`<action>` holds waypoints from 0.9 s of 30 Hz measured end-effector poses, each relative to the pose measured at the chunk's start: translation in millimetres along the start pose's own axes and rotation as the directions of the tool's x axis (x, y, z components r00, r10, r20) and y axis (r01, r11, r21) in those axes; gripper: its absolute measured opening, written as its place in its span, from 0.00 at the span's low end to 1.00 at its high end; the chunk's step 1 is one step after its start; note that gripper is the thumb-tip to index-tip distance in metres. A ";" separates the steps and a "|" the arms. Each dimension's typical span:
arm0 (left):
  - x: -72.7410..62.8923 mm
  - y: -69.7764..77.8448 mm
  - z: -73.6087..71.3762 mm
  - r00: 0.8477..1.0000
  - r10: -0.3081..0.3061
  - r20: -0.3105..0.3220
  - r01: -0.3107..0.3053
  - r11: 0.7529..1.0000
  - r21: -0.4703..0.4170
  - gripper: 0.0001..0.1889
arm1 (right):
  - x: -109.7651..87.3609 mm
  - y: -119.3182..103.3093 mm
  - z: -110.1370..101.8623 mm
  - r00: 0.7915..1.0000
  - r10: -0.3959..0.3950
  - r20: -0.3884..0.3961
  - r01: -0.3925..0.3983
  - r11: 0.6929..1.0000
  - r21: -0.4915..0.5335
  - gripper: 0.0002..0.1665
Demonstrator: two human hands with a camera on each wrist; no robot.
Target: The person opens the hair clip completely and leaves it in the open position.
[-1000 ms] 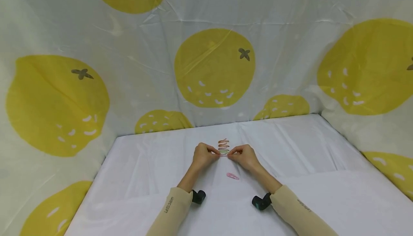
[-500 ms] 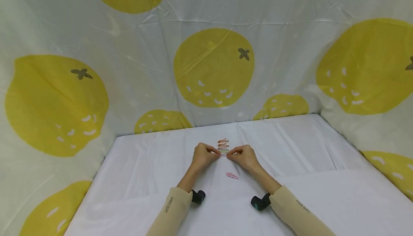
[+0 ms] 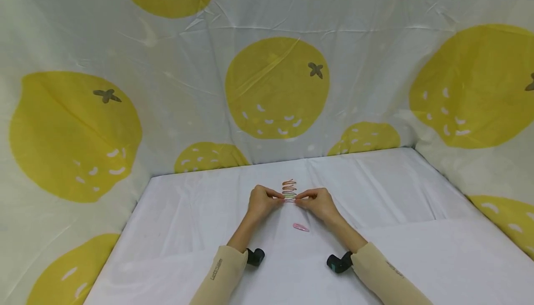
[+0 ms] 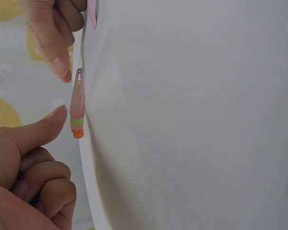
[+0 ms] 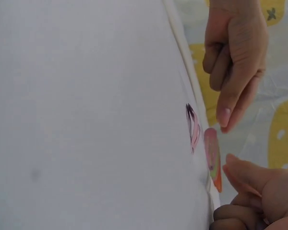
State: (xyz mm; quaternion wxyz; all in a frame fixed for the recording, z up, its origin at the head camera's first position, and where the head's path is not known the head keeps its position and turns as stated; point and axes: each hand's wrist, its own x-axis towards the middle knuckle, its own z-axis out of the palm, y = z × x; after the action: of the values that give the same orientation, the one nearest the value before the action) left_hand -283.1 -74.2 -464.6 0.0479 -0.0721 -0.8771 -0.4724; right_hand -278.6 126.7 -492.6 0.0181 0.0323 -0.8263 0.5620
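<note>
Several hair clips lie in a column in the head view: orange clips (image 3: 289, 182) at the far end, a green hair clip (image 3: 289, 196) closer, and a pink hair clip (image 3: 289, 201) nearest. My left hand (image 3: 262, 201) has its thumb and index fingertips by this pink clip's left end. My right hand (image 3: 319, 201) is at its right end, finger and thumb close together. Both wrist views show a small gap between fingertips and the pink clip (image 4: 78, 98), with the remaining fingers curled in. A separate pink hair clip (image 5: 193, 128) lies nearer the body, touched by neither hand.
White cloth (image 3: 200, 231) with creases covers the table. Behind and at the sides hangs a pale curtain (image 3: 196, 92) printed with yellow lemons. Black wrist cameras (image 3: 256, 257) sit at the cuffs of the beige sleeves (image 3: 223, 268).
My right hand has shifted very slightly to the right. The left hand stays almost where it was, and the clips show no clear movement.
</note>
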 end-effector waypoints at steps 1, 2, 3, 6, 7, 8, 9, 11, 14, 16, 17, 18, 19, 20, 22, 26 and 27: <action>-1.4 0.7 -1.3 1.000 -0.009 0.007 0.009 1.000 -0.006 0.02 | -1.9 -0.4 -2.1 1.000 0.020 0.005 -0.020 1.000 0.012 0.07; -2.7 0.8 -2.7 0.999 -0.029 0.019 0.029 0.999 -0.019 0.02 | -4.3 -1.0 -4.5 0.999 0.038 0.013 -0.038 0.999 0.022 0.08; -4.3 0.5 -4.4 0.999 -0.030 0.029 0.030 0.999 -0.022 0.02 | -7.2 -2.0 -7.1 0.998 0.055 0.021 -0.056 0.998 0.025 0.08; -9.9 -0.6 -10.0 0.997 -0.048 0.053 0.051 0.998 -0.049 0.04 | -16.5 -4.5 -15.1 0.995 0.091 0.050 -0.092 0.996 0.000 0.10; -12.3 -1.0 -12.2 0.997 -0.052 0.058 0.056 0.997 -0.059 0.04 | -19.8 -5.5 -17.6 0.993 0.105 0.059 -0.104 0.994 -0.008 0.10; -14.7 -1.2 -14.5 0.996 -0.056 0.064 0.061 0.996 -0.072 0.05 | -23.2 -6.8 -20.2 0.991 0.111 0.072 -0.110 0.994 -0.020 0.10; -17.5 -0.9 -17.1 0.996 -0.062 0.070 0.068 0.994 -0.085 0.06 | -26.7 -8.1 -22.7 0.990 0.118 0.084 -0.115 0.993 -0.033 0.10; -22.9 -0.2 -21.4 0.993 -0.079 0.087 0.088 0.991 -0.106 0.07 | -33.6 -10.8 -27.2 0.986 0.126 0.110 -0.121 0.991 -0.049 0.10; -30.7 1.4 -26.6 0.989 -0.081 0.125 0.096 0.989 -0.115 0.07 | -42.9 -13.4 -33.0 0.981 0.126 0.150 -0.117 0.991 -0.065 0.11; -34.1 1.6 -27.4 0.986 -0.068 0.150 0.085 0.990 -0.112 0.07 | -47.3 -12.7 -35.3 0.979 0.114 0.168 -0.104 0.992 -0.066 0.12; -35.4 1.3 -27.2 0.985 -0.058 0.160 0.076 0.991 -0.109 0.07 | -48.7 -11.6 -36.0 0.978 0.106 0.178 -0.096 0.993 -0.065 0.13; -36.4 0.7 -26.5 0.985 -0.049 0.168 0.067 0.992 -0.107 0.07 | -49.8 -10.0 -36.4 0.977 0.093 0.190 -0.083 0.995 -0.061 0.13; -37.4 0.0 -25.6 0.984 -0.043 0.175 0.062 0.993 -0.104 0.07 | -50.4 -8.0 -36.2 0.976 0.078 0.203 -0.067 0.996 -0.058 0.14; -38.3 -0.3 -24.5 0.983 -0.043 0.181 0.062 0.993 -0.102 0.06 | -51.0 -6.0 -35.9 0.975 0.066 0.214 -0.055 0.997 -0.056 0.14; -40.6 -1.4 -22.3 0.981 -0.031 0.193 0.050 0.994 -0.095 0.06 | -51.6 -2.1 -34.4 0.970 0.047 0.237 -0.034 0.998 -0.059 0.14; -44.5 0.1 -20.1 0.975 -0.017 0.220 0.037 0.995 -0.089 0.06 | -53.2 1.5 -31.7 0.968 0.028 0.248 -0.007 0.996 -0.086 0.12; -45.0 0.8 -19.8 0.974 -0.010 0.225 0.031 0.996 -0.089 0.06 | -53.5 1.5 -31.2 0.970 0.025 0.243 -0.002 0.995 -0.095 0.10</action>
State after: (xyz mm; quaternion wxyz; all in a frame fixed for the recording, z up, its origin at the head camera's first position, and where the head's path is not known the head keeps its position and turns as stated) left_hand -238.3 -94.0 -459.9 -0.0595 -0.1179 -0.8549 -0.5017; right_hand -225.5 158.1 -486.0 -0.0858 0.0947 -0.8480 0.5144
